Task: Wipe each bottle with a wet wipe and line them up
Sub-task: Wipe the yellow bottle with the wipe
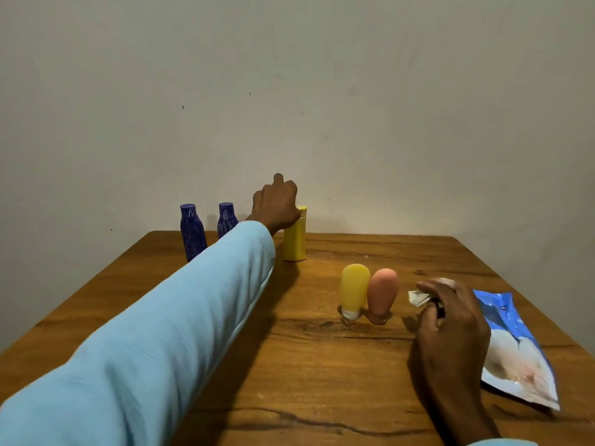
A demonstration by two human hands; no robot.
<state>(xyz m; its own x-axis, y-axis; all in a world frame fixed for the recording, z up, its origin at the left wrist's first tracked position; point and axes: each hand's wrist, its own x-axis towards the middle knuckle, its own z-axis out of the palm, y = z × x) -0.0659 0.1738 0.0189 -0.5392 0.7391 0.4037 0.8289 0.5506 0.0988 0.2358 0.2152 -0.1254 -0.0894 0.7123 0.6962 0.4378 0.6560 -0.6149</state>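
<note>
Nearest to the camera is the long light-blue sleeve (167, 317) of the left arm, which crosses the brown wooden tabletop (306, 365) from 7 o'clock toward 12 o'clock. At its end the left hand (276, 206) is closed on the top of the tall yellow plastic bottle with a flat cap (295, 236), which stands upright near the far edge at 12 o'clock. At 4 o'clock lies the blue and white soft pack of wet wipes (515, 352). Beside it the right hand (450, 320) pinches a small crumpled white wet wipe (418, 297) between its fingers. At 11 o'clock stand two dark blue patterned bottles (192, 231), well spaced from each other, the right one partly hidden behind the sleeve. Near the middle, at about 2 o'clock, a yellow soft squeeze tube (353, 289) and a pink-brown soft squeeze tube (382, 294) stand on their caps, and they seem to touch each other.

I think the risks are these. The yellow bottle is held only at the top, so a quick release or a push may tip it, and it could fall against the wall or roll. The wide sleeve passes very close to the nearer blue bottle and may knock it when the arm draws back. The two tubes stand on narrow caps; taking one may bring the other down.
</note>
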